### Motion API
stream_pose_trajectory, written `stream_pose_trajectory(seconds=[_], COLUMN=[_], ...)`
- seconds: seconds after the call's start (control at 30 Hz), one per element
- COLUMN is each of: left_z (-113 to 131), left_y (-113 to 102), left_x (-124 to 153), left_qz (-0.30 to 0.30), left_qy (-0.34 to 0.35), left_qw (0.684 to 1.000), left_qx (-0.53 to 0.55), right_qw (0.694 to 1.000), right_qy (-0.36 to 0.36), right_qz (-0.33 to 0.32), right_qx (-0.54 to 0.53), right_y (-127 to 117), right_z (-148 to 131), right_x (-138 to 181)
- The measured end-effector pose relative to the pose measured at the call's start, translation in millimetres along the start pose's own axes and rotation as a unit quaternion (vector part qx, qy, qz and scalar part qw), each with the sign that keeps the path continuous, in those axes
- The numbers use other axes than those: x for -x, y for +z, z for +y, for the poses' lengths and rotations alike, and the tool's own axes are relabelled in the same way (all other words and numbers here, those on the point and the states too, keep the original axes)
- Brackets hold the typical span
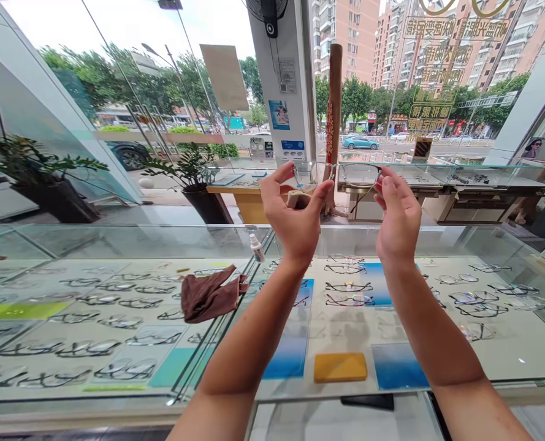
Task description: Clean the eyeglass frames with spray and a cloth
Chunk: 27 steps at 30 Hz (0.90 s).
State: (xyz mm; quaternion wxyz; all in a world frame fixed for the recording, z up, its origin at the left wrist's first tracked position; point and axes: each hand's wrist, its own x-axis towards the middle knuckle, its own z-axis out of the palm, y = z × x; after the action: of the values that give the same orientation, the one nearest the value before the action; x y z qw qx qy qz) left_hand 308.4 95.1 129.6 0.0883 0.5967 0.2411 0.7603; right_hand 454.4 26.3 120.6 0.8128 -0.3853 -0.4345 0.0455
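**Glass desk by the shop window: one pair of glasses held up in both grips**

Behind the desk a wide window looks onto a street with trees and tall blocks, and two potted plants stand on the floor beyond the desk's far edge. Both arms are raised above the middle of the desk, so the grips are seen against the window.

One pair of glasses is held in the air between the grips, level and facing the camera, well clear of the desk top. The right grip is closed on the right end of the frame, pinching it at the fingertips, and one temple arm hangs loose below that lens. The left grip is closed, thumb against forefinger, on a small tan cloth at the left lens. Whether its fingers meet the frame directly or only through the cloth I cannot tell.

There are two cloths in all. The second is a brown cloth, which lies crumpled on the glass left of the middle, below the left forearm. One small white bottle stands near the far edge, just beyond the brown cloth. One yellow pad lies near the near edge, between the two forearms, though whether it is on the glass or under it I cannot tell. Rows of frames lie under the glass from the left edge to the right, too many and too faint to count.
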Motion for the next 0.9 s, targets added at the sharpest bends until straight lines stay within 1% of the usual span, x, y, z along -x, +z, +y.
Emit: stream_pose_trajectory(seconds=[0.1, 0.17, 0.27, 0.33, 0.43, 0.57, 0.63, 0.77, 0.83, 0.9], left_z=[-4, -7, -11, -14, -17, -14, -10, -2, 0, 2], left_y=[3, 6, 10, 11, 13, 13, 12, 10, 9, 7], left_x=[-3, -3, -1, 1, 2, 2, 3, 4, 5, 7], left_qz=[-0.036, -0.048, -0.059, -0.066, -0.066, -0.028, -0.011, 0.011, 0.018, 0.014], left_qy=[-0.031, -0.048, -0.057, -0.052, -0.027, 0.045, 0.07, 0.085, 0.09, 0.091], left_qw=[0.998, 0.995, 0.993, 0.993, 0.995, 0.997, 0.996, 0.996, 0.996, 0.995], left_qx=[0.041, 0.07, 0.086, 0.078, 0.068, 0.059, 0.057, 0.039, 0.024, 0.032], right_qw=[0.995, 0.988, 0.98, 0.978, 0.98, 0.982, 0.981, 0.986, 0.99, 0.993], right_qy=[-0.086, -0.132, -0.161, -0.162, -0.155, -0.169, -0.173, -0.144, -0.128, -0.11], right_qz=[0.023, 0.027, 0.029, 0.031, 0.027, 0.043, 0.052, 0.036, 0.024, 0.011], right_qx=[0.043, 0.074, 0.116, 0.13, 0.12, 0.071, 0.065, 0.079, 0.051, 0.027], right_y=[2, 4, 6, 7, 8, 7, 5, -1, -3, -5], right_z=[-15, -24, -31, -31, -30, -29, -27, -20, -16, -14], right_x=[8, 13, 19, 21, 21, 16, 12, 4, 1, -1])
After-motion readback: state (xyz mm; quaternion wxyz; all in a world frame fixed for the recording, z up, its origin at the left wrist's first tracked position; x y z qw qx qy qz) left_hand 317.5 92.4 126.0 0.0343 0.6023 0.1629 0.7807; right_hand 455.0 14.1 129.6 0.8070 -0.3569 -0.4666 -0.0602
